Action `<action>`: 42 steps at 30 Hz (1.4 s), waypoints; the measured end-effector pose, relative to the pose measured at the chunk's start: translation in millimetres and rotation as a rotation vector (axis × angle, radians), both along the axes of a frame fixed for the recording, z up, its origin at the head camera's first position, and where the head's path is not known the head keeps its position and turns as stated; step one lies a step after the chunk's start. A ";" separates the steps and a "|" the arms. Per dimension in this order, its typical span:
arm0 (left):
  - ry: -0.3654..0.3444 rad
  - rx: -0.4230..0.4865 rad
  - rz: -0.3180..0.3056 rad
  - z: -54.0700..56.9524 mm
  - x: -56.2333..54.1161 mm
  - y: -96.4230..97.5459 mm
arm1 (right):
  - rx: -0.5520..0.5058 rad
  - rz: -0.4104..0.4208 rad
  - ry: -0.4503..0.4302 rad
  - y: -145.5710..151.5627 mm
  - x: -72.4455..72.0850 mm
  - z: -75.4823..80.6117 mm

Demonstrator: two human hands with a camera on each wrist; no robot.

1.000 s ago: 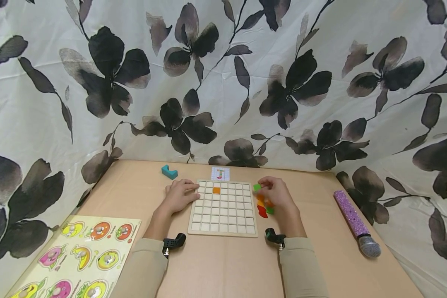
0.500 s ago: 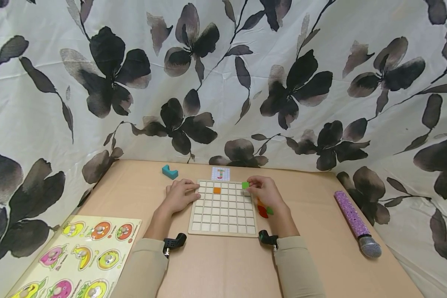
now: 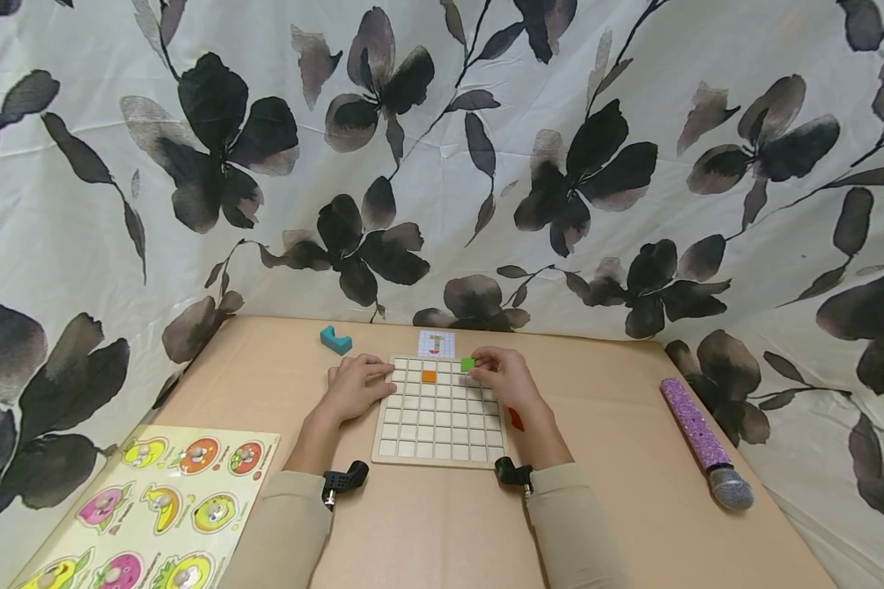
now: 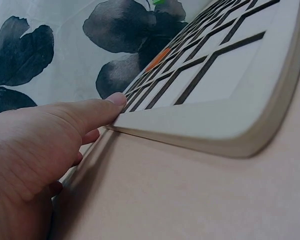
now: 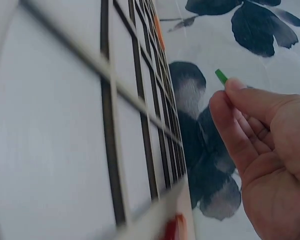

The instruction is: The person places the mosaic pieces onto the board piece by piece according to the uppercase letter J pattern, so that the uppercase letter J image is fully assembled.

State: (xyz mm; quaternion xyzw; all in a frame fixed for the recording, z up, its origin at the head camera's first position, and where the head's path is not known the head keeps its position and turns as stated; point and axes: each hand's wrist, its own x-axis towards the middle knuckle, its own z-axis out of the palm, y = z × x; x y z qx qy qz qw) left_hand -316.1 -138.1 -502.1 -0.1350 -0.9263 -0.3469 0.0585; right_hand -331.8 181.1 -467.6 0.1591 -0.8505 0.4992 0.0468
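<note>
The right hand [image 3: 506,380] pinches a flat green square tile [image 3: 467,365] by its right edge, which the fingertips hide, above the far side of a pale gridded board [image 3: 440,416] whose left edge the left hand [image 3: 357,388] touches with fingers relaxed, a red piece [image 3: 516,419] half hidden by the right wrist.

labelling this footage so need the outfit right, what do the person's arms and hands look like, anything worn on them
Plain beige long sleeves, the left sleeve and right sleeve. Black, rounded devices jut from the wrists, a left device and right device, each with a silvery part. The left hand and right hand wear no gloves.
</note>
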 end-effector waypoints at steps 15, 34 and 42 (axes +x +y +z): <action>0.006 -0.009 0.006 0.8 1.2 -0.5 | -0.059 0.021 -0.021 -24.9 -4.4 -9.3; -0.010 0.003 0.005 2.8 2.5 2.4 | 0.050 0.035 -0.022 -34.4 -4.0 -25.0; 0.001 -0.008 0.000 0.2 0.4 1.6 | 0.074 0.023 -0.024 -35.3 -2.8 -25.3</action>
